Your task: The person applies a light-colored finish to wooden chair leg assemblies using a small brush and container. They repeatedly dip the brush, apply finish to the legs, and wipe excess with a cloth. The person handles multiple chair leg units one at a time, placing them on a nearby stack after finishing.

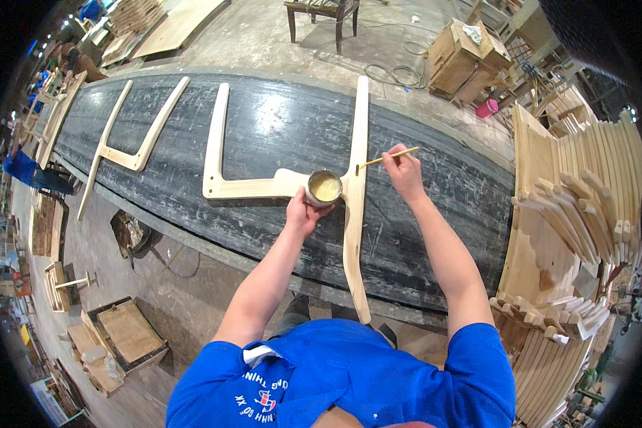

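Note:
My left hand (307, 214) is closed round a small round can (325, 187) of pale yellow paste, probably glue, held above the wooden frame. Between the fingers of my right hand (404, 171) is a thin wooden stick (389, 158). Its tip touches or hovers just over a dark slot in the upright leg (359, 132) of a pale wooden chair frame. An L-shaped wooden piece (246, 187) lies to the left, reaching toward that leg; the can hides part of where they meet. Another assembled chair side frame (125, 158) rests farther left.
The frames lie on a long, scuffed black table (278, 128). Stacked curved wooden parts (585, 207) stand at its right end. Beyond the table are a wooden cabinet (464, 57), a pink container (486, 108) and a dark chair (324, 11). A wooden box (127, 334) sits on the floor at left.

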The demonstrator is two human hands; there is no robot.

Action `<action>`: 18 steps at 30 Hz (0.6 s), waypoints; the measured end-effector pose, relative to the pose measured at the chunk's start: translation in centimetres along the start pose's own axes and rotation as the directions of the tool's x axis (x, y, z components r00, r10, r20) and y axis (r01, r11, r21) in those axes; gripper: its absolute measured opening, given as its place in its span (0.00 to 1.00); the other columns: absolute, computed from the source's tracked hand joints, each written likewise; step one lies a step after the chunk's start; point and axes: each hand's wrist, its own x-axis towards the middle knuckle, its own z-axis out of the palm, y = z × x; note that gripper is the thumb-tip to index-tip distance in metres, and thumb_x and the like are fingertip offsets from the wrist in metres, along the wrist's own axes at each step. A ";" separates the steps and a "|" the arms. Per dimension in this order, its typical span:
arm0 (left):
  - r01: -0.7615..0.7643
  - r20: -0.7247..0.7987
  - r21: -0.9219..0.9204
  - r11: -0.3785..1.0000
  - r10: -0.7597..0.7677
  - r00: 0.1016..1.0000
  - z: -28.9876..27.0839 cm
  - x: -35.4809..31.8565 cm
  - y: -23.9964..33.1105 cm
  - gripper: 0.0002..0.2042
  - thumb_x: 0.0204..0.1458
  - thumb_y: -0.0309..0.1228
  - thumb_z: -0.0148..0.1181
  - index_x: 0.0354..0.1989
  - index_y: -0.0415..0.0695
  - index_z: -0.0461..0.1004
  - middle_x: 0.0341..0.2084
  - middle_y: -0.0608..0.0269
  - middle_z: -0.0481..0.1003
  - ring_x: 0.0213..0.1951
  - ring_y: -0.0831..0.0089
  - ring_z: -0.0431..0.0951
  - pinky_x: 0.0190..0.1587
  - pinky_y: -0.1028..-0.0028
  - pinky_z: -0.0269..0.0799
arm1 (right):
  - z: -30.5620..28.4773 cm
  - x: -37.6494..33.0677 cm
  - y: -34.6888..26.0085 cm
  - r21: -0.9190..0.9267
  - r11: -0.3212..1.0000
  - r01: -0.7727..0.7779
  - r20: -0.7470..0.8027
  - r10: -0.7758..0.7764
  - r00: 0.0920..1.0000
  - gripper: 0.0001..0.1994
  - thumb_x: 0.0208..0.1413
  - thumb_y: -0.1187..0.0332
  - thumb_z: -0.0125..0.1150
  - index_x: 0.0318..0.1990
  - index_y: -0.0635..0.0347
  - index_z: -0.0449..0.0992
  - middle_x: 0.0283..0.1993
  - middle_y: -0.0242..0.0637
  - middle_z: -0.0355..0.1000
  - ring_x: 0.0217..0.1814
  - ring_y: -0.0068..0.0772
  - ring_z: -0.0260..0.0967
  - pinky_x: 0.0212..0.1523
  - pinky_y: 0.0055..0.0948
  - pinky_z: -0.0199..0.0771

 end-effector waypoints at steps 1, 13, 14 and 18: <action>-0.008 -0.004 -0.021 1.000 0.008 1.000 -1.0 -0.7 0.2 0.22 0.62 0.44 0.30 0.57 0.42 0.58 0.53 0.52 0.65 0.53 0.56 0.68 0.52 0.49 0.66 | 0.6 0.3 -0.2 -0.061 0.997 0.046 0.055 -0.043 0.998 0.07 0.53 0.69 0.56 0.29 0.62 0.67 0.20 0.37 0.67 0.22 0.26 0.69 0.24 0.25 0.66; -0.080 -0.102 -0.055 0.995 0.074 0.992 -7.2 -7.0 1.3 0.22 0.62 0.43 0.29 0.57 0.43 0.57 0.53 0.53 0.65 0.51 0.56 0.69 0.49 0.52 0.70 | 4.0 0.8 0.6 -0.234 0.959 0.162 0.320 -0.081 0.944 0.07 0.53 0.68 0.54 0.30 0.61 0.66 0.25 0.47 0.68 0.31 0.50 0.69 0.32 0.40 0.68; -0.094 -0.120 -0.047 0.994 0.088 0.989 -7.7 -7.5 1.5 0.22 0.62 0.43 0.28 0.57 0.42 0.57 0.52 0.52 0.65 0.51 0.56 0.70 0.48 0.52 0.71 | 4.6 0.7 0.3 -0.237 0.962 0.135 0.352 -0.045 0.935 0.07 0.53 0.68 0.54 0.30 0.61 0.66 0.26 0.48 0.68 0.31 0.50 0.68 0.32 0.40 0.68; -0.072 -0.091 -0.067 0.995 0.066 0.994 -7.6 -7.8 1.3 0.22 0.62 0.43 0.28 0.56 0.42 0.58 0.51 0.53 0.67 0.50 0.56 0.71 0.47 0.52 0.72 | 4.6 1.1 1.3 -0.276 0.946 0.173 0.341 -0.072 0.937 0.10 0.54 0.65 0.53 0.28 0.63 0.68 0.26 0.48 0.68 0.32 0.50 0.68 0.32 0.41 0.67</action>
